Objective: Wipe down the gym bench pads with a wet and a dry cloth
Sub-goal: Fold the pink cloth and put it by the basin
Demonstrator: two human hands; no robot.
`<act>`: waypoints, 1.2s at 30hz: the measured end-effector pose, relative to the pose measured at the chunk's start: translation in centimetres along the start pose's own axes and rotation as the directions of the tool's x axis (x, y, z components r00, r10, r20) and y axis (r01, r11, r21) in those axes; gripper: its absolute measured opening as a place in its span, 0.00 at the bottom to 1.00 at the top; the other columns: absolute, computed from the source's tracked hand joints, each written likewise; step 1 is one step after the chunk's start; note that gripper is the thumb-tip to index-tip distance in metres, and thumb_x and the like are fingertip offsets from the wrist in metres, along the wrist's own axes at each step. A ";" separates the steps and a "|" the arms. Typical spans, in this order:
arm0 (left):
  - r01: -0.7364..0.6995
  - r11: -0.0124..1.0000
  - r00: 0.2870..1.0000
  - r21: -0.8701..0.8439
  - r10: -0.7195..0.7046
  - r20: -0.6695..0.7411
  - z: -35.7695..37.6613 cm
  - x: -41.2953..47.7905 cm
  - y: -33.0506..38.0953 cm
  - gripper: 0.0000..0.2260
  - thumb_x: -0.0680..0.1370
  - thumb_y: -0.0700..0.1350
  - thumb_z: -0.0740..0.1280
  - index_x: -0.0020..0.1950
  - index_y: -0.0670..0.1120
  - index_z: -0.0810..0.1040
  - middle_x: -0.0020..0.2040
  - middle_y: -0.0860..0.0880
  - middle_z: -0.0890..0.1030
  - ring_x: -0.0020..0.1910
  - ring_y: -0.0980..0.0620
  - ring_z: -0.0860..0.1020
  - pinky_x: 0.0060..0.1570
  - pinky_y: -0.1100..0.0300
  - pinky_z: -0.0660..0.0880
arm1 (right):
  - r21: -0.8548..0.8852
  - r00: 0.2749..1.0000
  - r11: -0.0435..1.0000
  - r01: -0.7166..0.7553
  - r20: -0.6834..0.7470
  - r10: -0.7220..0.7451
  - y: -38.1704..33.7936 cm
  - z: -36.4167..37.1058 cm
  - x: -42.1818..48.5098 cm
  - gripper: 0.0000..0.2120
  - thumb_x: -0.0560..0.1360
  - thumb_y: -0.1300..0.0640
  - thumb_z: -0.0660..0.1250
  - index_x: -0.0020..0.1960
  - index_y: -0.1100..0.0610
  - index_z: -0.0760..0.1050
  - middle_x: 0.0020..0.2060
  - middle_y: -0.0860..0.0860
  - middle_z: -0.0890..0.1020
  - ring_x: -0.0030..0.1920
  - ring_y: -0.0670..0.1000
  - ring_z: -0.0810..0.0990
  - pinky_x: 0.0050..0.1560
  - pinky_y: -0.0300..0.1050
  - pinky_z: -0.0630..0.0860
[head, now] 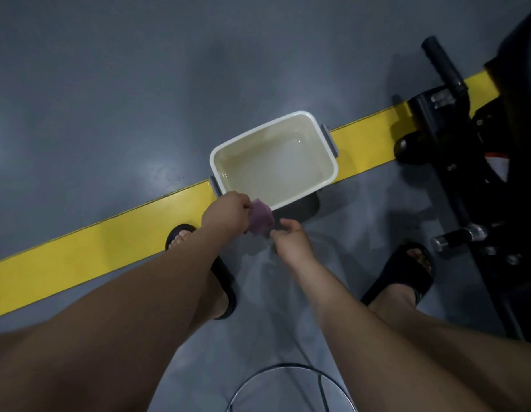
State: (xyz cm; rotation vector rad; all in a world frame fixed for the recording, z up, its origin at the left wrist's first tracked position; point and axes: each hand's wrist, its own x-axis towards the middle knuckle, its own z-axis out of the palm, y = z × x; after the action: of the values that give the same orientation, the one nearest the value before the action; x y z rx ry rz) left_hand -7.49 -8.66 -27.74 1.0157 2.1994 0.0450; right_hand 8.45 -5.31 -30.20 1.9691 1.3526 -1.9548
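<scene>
The purple cloth (pixel 260 217) is small and bunched into a crumpled wad. The left hand (pixel 225 216) grips it just above the near rim of the basin (pixel 221 166), and its lower corner reaches the right hand (pixel 292 240). The basin is a white rectangular tub with grey side handles, holding shallow cloudy water, and it sits on the floor. The gym bench (pixel 430 114) stands off to the right — only its black frame is plain.

The cloth (pixel 259 220) is a soft purple. The tub (pixel 258 129) is white, creamy inside, with grey handles (pixel 329 141). The floor (pixel 139 99) is dull blue-grey, crossed by a plain bright yellow stripe (pixel 109 245). The sandals (pixel 225 281) are black, and so is the gym machine (pixel 454 150), which has an orange-and-white label (pixel 496 166).
</scene>
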 end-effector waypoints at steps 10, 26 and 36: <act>0.006 0.990 0.999 0.139 -0.013 0.044 0.0 -0.6 1.0 0.10 0.79 0.45 0.62 0.55 0.53 0.81 0.51 0.49 0.81 0.43 0.45 0.83 0.39 0.58 0.73 | -0.137 0.983 0.974 0.181 0.044 -0.176 -0.7 0.1 -0.8 0.17 0.77 0.61 0.65 0.65 0.53 0.75 0.58 0.52 0.83 0.60 0.53 0.81 0.66 0.52 0.76; 0.223 0.330 0.969 -0.917 -0.177 0.172 -6.1 -7.9 5.1 0.11 0.76 0.47 0.65 0.57 0.46 0.74 0.57 0.41 0.82 0.53 0.43 0.82 0.59 0.44 0.78 | 0.089 0.927 0.957 0.275 0.239 -0.289 -5.2 -4.3 -7.5 0.14 0.76 0.41 0.70 0.46 0.52 0.79 0.39 0.48 0.82 0.43 0.48 0.79 0.45 0.47 0.76; 0.085 0.330 0.983 -0.940 0.129 0.134 -10.9 -16.2 9.8 0.17 0.71 0.39 0.66 0.56 0.31 0.74 0.48 0.34 0.77 0.39 0.41 0.74 0.36 0.51 0.66 | 0.029 0.842 0.847 0.531 0.095 -0.531 -9.3 -12.8 -16.9 0.16 0.79 0.56 0.70 0.38 0.67 0.73 0.33 0.55 0.67 0.35 0.49 0.65 0.33 0.45 0.60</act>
State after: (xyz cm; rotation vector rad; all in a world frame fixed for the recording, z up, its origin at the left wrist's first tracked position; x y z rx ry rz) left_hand -0.52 -10.25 -7.07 0.2972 1.4915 1.1040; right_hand 16.12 -0.89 -8.80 1.5742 2.0377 -2.2167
